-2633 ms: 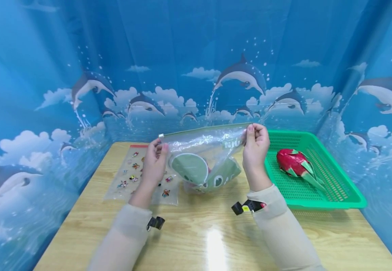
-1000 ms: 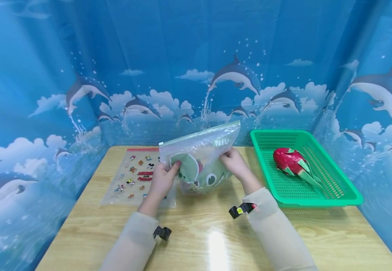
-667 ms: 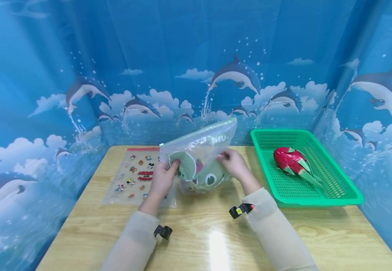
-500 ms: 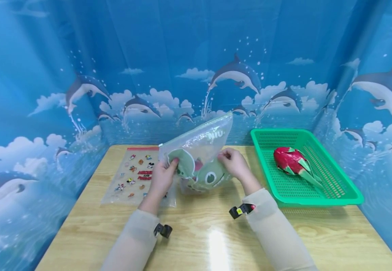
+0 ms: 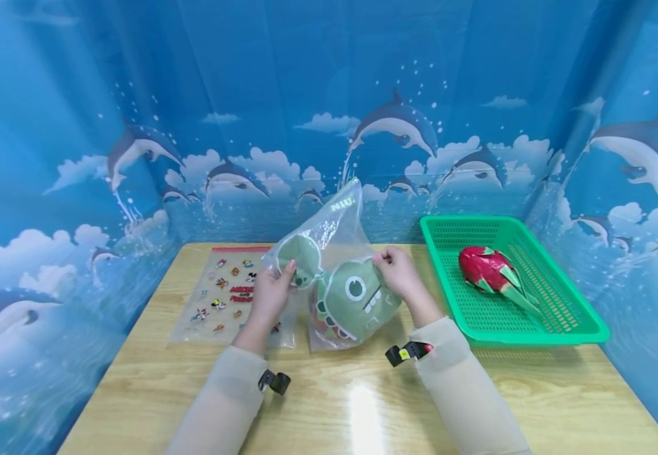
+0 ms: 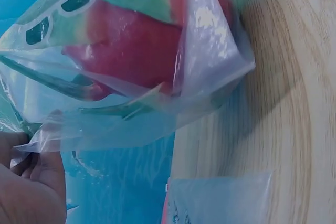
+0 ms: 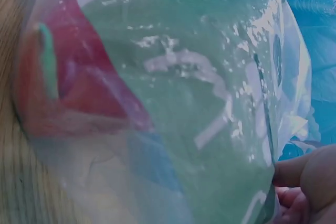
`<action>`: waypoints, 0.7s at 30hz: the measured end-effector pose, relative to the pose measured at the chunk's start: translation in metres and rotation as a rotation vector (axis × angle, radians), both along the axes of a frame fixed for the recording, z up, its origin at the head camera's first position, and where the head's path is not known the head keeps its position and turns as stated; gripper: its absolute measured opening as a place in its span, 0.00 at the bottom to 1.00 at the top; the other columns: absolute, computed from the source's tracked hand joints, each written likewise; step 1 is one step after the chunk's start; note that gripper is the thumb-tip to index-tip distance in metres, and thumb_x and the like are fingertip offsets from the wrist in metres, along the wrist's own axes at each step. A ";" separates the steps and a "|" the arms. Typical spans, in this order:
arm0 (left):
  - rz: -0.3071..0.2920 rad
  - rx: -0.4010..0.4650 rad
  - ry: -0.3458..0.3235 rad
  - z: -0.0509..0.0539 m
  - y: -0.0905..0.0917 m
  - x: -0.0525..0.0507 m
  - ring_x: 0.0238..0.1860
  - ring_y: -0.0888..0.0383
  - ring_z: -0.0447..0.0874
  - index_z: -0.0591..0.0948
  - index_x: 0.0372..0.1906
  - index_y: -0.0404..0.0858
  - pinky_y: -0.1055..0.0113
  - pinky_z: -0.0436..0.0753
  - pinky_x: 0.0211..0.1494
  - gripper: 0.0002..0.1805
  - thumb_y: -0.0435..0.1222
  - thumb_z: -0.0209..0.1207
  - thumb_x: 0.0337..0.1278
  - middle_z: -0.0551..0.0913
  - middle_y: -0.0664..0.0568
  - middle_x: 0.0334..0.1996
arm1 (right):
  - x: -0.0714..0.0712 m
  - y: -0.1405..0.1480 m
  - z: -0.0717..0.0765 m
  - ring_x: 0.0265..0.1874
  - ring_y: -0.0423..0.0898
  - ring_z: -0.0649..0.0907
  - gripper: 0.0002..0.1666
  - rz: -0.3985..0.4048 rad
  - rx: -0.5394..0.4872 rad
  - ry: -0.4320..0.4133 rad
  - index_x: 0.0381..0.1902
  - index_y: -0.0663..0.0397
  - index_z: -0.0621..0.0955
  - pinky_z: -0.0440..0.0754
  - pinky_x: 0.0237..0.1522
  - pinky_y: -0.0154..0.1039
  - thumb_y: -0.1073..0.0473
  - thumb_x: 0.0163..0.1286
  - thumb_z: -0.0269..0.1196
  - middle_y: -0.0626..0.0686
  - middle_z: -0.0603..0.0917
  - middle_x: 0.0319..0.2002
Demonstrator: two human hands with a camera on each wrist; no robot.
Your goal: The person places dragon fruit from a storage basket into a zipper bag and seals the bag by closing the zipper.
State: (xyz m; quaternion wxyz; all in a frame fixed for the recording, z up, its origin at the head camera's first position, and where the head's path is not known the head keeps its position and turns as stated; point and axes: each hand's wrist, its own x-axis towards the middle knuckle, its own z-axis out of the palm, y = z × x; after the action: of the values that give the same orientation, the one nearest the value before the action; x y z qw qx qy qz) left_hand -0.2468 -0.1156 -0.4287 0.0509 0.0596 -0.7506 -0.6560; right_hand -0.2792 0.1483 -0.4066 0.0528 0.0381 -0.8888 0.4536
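Observation:
A clear zip bag (image 5: 357,297) with a green cartoon monster print stands on the table, its top tilted up and back. Inside it, the left wrist view shows a dragon fruit (image 6: 136,45), red with green scales. My left hand (image 5: 272,294) pinches the bag's left edge, thumb over the plastic beside the round green print. With thumb and fingers, my right hand (image 5: 399,275) pinches the opposite side near the printed mouth. In the right wrist view, the bag's film and print cover most of the fruit.
On the right, a green plastic basket (image 5: 533,338) holds another dragon fruit (image 5: 488,270). A flat clear bag (image 5: 203,325) with small cartoon prints and a red top strip lies left of the hands. Blue dolphin curtains surround the wooden table (image 5: 317,404).
Both hands have come down from the bag's zip edge to its sides. The bag has turned and its top leaned left, so the monster face now shows. Basket and flat bag stay put.

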 end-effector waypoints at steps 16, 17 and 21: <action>-0.023 0.086 -0.053 -0.014 0.012 -0.017 0.42 0.52 0.86 0.74 0.64 0.36 0.61 0.84 0.53 0.22 0.44 0.55 0.73 0.84 0.40 0.51 | -0.008 0.008 -0.012 0.37 0.56 0.78 0.08 -0.118 -0.003 -0.041 0.37 0.63 0.75 0.77 0.45 0.50 0.62 0.76 0.55 0.58 0.78 0.34; -0.028 0.098 -0.059 -0.015 0.012 -0.017 0.43 0.52 0.86 0.74 0.65 0.37 0.60 0.83 0.54 0.22 0.43 0.54 0.73 0.83 0.40 0.52 | -0.008 0.009 -0.013 0.38 0.56 0.78 0.08 -0.120 -0.003 -0.043 0.37 0.63 0.75 0.77 0.46 0.50 0.62 0.76 0.55 0.58 0.78 0.34; -0.044 0.110 -0.062 -0.017 0.014 -0.020 0.49 0.50 0.84 0.71 0.69 0.40 0.57 0.82 0.57 0.24 0.41 0.54 0.73 0.82 0.43 0.55 | -0.009 0.011 -0.016 0.41 0.58 0.78 0.08 -0.130 -0.001 -0.051 0.40 0.64 0.74 0.77 0.49 0.53 0.63 0.76 0.53 0.61 0.78 0.37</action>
State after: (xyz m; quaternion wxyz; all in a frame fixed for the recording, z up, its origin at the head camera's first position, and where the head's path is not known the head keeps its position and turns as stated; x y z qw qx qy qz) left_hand -0.2663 -0.1011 -0.4462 0.0099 0.0660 -0.7160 -0.6950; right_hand -0.2882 0.1597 -0.4222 0.0593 -0.0313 -0.8904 0.4503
